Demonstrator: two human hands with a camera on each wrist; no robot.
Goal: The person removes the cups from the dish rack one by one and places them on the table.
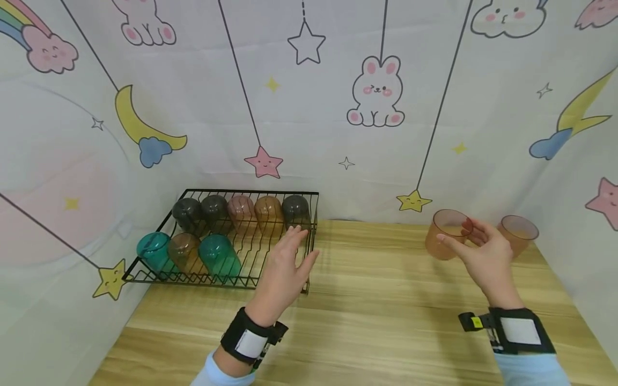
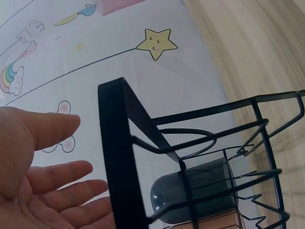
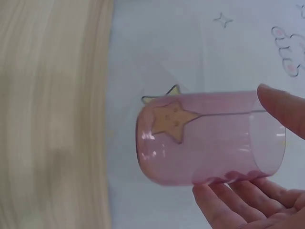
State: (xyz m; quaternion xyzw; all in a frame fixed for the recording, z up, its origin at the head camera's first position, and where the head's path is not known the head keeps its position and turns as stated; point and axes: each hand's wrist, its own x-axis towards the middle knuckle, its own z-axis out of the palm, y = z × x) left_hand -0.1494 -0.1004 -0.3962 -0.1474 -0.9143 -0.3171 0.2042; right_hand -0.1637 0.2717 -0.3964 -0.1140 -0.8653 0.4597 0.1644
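Far left on the pale wood-grain desk (image 1: 376,289) there's a black metal wire rack (image 1: 251,191) with two rows of see-through tumblers in it. Front row, left to right: a teal plastic-or-glass tumbler (image 1: 154,252), an amber-brown tumbler (image 1: 185,252) and a blue-green tumbler (image 1: 219,254). Back row: two smoky dark grey tumblers (image 1: 187,215), then a dusty pink tumbler (image 1: 241,210), an orange-amber tumbler (image 1: 268,212) and one more smoky grey tumbler (image 1: 295,210) at the right end. That back row looks bottoms-up, rounded bases on top.

Next along is the left hand (image 1: 282,271), right by the rack's right side. Fingers pretty much straight, thumb out to the side, nothing in that grip. Can't really tell if the fingertips are touching the wire.

Bare desk in the middle, then over on the right is the clear pinkish-orange tumbler (image 1: 444,244), mouth up. The right hand (image 1: 485,257) has a proper grip on it, thumb on one side, fingers on the other, up near the rim. From the right wrist view it's held up off the desk, with the wall cloth's yellow star (image 3: 174,121) showing through it.

Just past that hand, furthest right, a second pinkish-orange tumbler (image 1: 520,236) stands mouth up on the desk, partly hidden behind the hand.
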